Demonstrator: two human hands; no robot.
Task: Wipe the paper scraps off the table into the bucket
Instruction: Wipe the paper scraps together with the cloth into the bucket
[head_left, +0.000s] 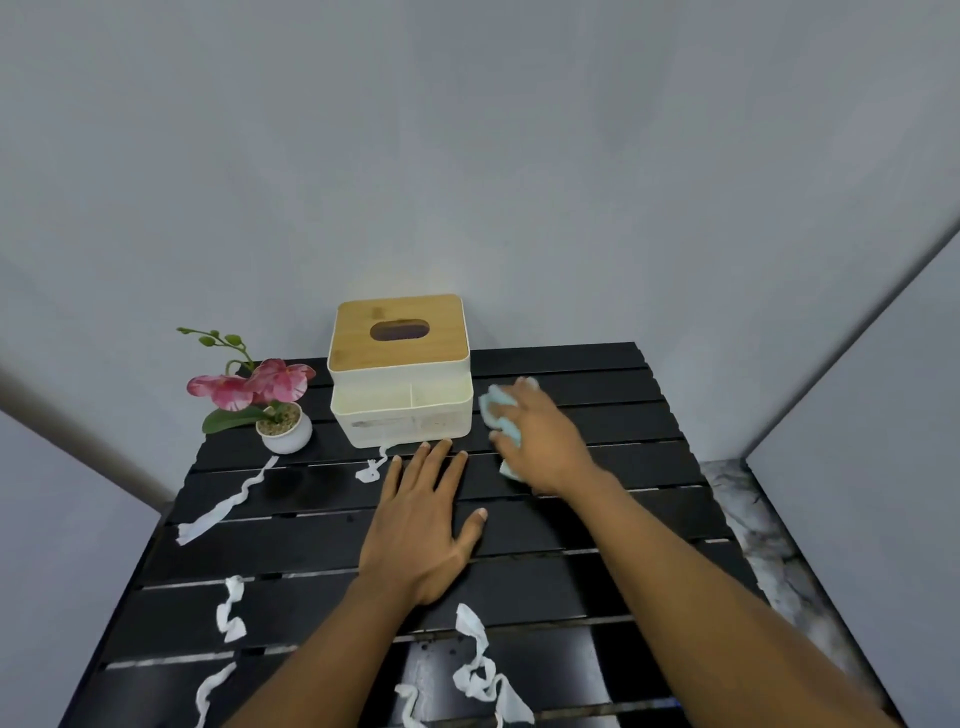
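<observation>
Several white twisted paper scraps lie on the black slatted table (597, 415): a long strip (228, 501) at the left, a small one (371, 467) in front of the tissue box, one (231, 610) lower left, and a tangled bunch (483, 675) near the front edge. My right hand (540, 436) presses a light blue cloth (498, 410) onto the table, right of the tissue box. Resting flat on the table's middle is my left hand (423, 525), fingers apart, holding nothing. No bucket is in view.
A white tissue box with a wooden lid (400, 374) stands at the table's back centre. A small white pot with a pink orchid (275, 405) stands at the back left. Grey walls surround the table; marbled floor (769, 525) shows at the right.
</observation>
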